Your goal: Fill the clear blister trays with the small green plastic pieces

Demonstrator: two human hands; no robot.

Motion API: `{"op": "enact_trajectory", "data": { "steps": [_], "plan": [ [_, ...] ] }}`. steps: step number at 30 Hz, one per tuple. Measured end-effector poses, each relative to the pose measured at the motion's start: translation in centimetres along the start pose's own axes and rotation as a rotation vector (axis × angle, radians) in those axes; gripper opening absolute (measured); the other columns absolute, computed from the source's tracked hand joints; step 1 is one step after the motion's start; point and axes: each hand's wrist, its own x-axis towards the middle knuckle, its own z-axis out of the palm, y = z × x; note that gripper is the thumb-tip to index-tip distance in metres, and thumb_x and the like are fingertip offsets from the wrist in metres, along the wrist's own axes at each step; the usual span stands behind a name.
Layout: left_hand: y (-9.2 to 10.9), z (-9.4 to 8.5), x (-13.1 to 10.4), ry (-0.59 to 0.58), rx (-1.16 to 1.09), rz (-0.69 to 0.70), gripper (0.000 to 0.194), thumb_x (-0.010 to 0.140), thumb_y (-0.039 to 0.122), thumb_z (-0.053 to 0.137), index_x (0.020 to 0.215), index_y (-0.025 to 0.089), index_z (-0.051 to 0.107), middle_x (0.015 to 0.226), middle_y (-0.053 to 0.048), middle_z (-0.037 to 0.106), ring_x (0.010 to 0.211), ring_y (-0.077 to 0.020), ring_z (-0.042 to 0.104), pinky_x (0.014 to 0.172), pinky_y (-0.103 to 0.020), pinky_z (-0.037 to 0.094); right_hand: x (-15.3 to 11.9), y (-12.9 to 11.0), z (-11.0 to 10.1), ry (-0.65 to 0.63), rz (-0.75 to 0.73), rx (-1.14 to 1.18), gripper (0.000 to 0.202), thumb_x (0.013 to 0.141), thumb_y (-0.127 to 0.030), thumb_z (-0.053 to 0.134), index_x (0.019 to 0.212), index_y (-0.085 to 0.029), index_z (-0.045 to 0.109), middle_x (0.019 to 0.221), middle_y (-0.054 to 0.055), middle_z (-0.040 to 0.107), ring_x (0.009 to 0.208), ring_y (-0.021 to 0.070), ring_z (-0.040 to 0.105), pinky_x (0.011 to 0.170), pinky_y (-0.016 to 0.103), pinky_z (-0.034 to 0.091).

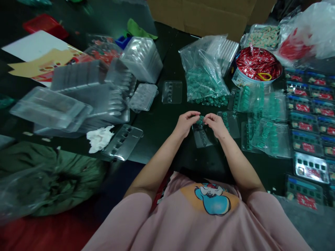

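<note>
Green plastic pieces point(200, 120), small and clustered, sit between the fingertips of both hands, set back from the near edge of the bench point(159, 122). Grip state: left hand point(186, 123) and right hand point(216, 125) each pinched on the cluster, tips almost meeting. Key relation: clear tray point(202, 137) lies directly under and on the near-edge side of the grip, its row of recesses running roughly from far edge to near edge; neither hand is plainly nearer. Just right of it, a filled tray point(232, 122) is partly covered by the right hand. Beyond, toward the far edge, the bag point(205, 82) of similar pieces rests with its mouth toward the hands. Obscured: number of pieces held, their orientation, and the tray's far end, behind the fingers. Near edge largely hidden by the pink shirt point(167, 223).
</note>
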Motion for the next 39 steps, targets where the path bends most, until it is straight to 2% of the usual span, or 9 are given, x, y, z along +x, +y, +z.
{"op": "enact_trajectory", "data": {
  "steps": [5, 8, 14, 19, 24, 29, 33, 39],
  "plan": [
    [-0.6, -0.4, -0.2, -0.002, 0.017, -0.053, 0.022, 0.06, 0.024, 0.079, 0.078, 0.015, 0.072, 0.077, -0.002, 0.067, 0.066, -0.0102, 0.057, 0.065, -0.025, 0.046, -0.3, 1.3, -0.4, -0.052, -0.037, -0.117, 0.013, 0.07, -0.032, 0.06, 0.07, -0.019, 0.062, 0.064, -0.004, 0.058, 0.062, 0.0112, 0.051, 0.062, 0.024, 0.039],
    [-1.3, -0.6, -0.5, -0.006, 0.096, -0.038, 0.018, 0.061, 0.022, 0.077, 0.077, 0.015, 0.073, 0.077, -0.003, 0.069, 0.07, -0.013, 0.06, 0.07, -0.028, 0.048, -0.4, 2.0, -0.6, -0.071, -0.046, -0.275, 0.012, 0.072, -0.03, 0.058, 0.071, -0.019, 0.062, 0.064, -0.003, 0.059, 0.062, 0.0125, 0.053, 0.063, 0.025, 0.04],
    [-2.9, -0.8, -1.4, 0.027, 0.478, 0.148, 0.009, 0.073, 0.021, 0.07, 0.08, 0.02, 0.076, 0.087, -0.005, 0.071, 0.083, -0.0187, 0.065, 0.081, -0.033, 0.051, -0.9, 1.5, -0.2, -0.005, -0.074, -0.715, 0.012, 0.078, -0.02, 0.055, 0.072, -0.021, 0.065, 0.07, 0.001, 0.065, 0.068, 0.0167, 0.06, 0.069, 0.028, 0.042],
    [-3.5, -0.6, -1.6, 0.014, 0.736, 0.283, 0.013, 0.081, 0.017, 0.065, 0.084, 0.021, 0.077, 0.091, -0.006, 0.071, 0.087, -0.0191, 0.065, 0.085, -0.034, 0.051, -1.0, 1.6, 0.6, 0.026, -0.099, -0.94, 0.015, 0.084, -0.017, 0.053, 0.081, -0.02, 0.068, 0.077, 0.006, 0.07, 0.074, 0.0202, 0.064, 0.071, 0.029, 0.044],
    [-3.7, -0.6, -1.7, -0.048, 0.901, 0.33, 0.018, 0.086, 0.02, 0.061, 0.094, 0.021, 0.077, 0.097, -0.008, 0.07, 0.093, -0.021, 0.064, 0.088, -0.035, 0.05, -1.1, 2.0, 0.8, 0.038, -0.127, -0.993, 0.019, 0.088, -0.014, 0.05, 0.088, -0.017, 0.068, 0.086, 0.01, 0.071, 0.082, 0.0222, 0.066, 0.076, 0.03, 0.045],
    [-3.9, -0.9, -1.4, -0.138, 0.95, 0.354, 0.024, 0.083, 0.02, 0.067, 0.106, 0.022, 0.075, 0.105, -0.009, 0.068, 0.099, -0.0223, 0.063, 0.091, -0.036, 0.05, -1.5, 2.5, 0.5, 0.021, -0.24, -0.949, 0.025, 0.087, -0.009, 0.047, 0.102, -0.015, 0.067, 0.099, 0.012, 0.069, 0.091, 0.0217, 0.064, 0.082, 0.03, 0.046],
    [-4.0, -0.9, -1.3, -0.128, 0.921, 0.374, 0.026, 0.084, 0.014, 0.063, 0.107, 0.02, 0.074, 0.104, -0.01, 0.069, 0.098, -0.022, 0.063, 0.093, -0.037, 0.049, -1.8, 2.7, 0.4, 0.002, -0.228, -0.99, 0.027, 0.088, -0.01, 0.046, 0.1, -0.015, 0.069, 0.097, 0.011, 0.067, 0.084, 0.0207, 0.063, 0.078, 0.03, 0.046],
    [-4.1, -0.8, -1.3, -0.139, 0.978, 0.382, 0.022, 0.085, 0.015, 0.061, 0.099, 0.021, 0.076, 0.096, -0.009, 0.064, 0.094, -0.0218, 0.059, 0.089, -0.036, 0.049, -1.7, 2.5, 0.4, -0.028, -0.229, -1.036, 0.027, 0.087, -0.009, 0.046, 0.096, -0.016, 0.071, 0.093, 0.011, 0.067, 0.084, 0.0204, 0.063, 0.078, 0.029, 0.046]
  ]
}}
